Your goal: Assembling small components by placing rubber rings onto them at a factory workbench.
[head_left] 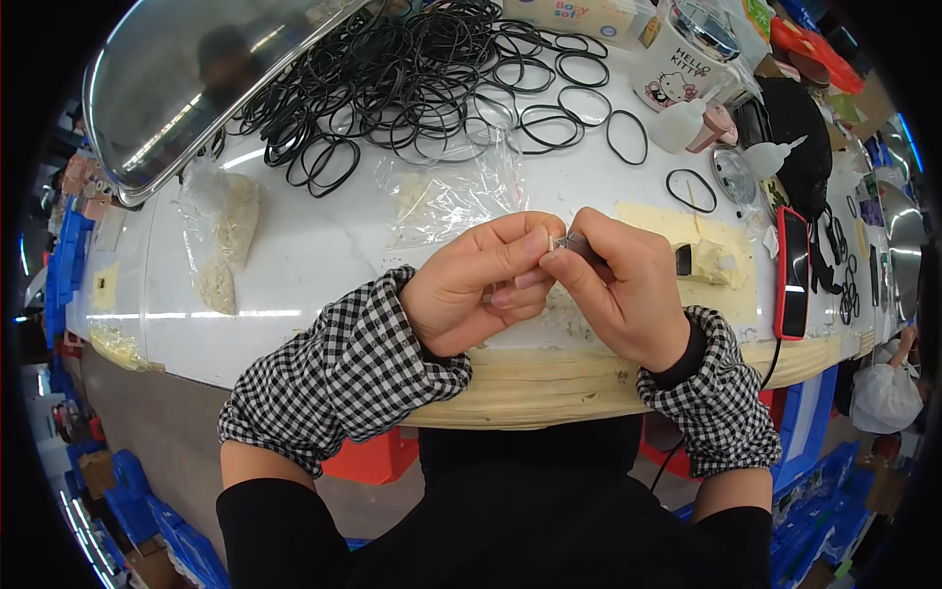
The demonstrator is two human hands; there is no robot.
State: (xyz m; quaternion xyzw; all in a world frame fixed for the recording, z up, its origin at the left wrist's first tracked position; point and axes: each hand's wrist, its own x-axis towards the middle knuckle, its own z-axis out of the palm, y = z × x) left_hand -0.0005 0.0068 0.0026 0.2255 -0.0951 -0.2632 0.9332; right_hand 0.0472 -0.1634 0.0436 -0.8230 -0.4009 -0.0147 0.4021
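My left hand (pixel 481 280) and my right hand (pixel 628 285) meet above the near part of the white table (pixel 294 265). A tiny whitish piece (pixel 555 242) is pinched between the thumb and forefinger of the left. My right fingers close on a small, thin grey metal piece (pixel 581 245), which touches or nearly touches the whitish one; its exact kind does not show. Just beyond the hands lies a clear plastic bag (pixel 456 191) with small pale bits in it. Farther back a tangled heap of black rubber rings (pixel 392 83) spreads out, with one single ring (pixel 691 190) off to the right.
At far left a shiny metal tray (pixel 147 108) leans, near a bag of pale bits (pixel 231 221). Right of my hands are yellow paper (pixel 731 294) and a phone in a red case (pixel 792 275). White squeeze bottles (pixel 677 126) and a white cup (pixel 677 64) stand behind.
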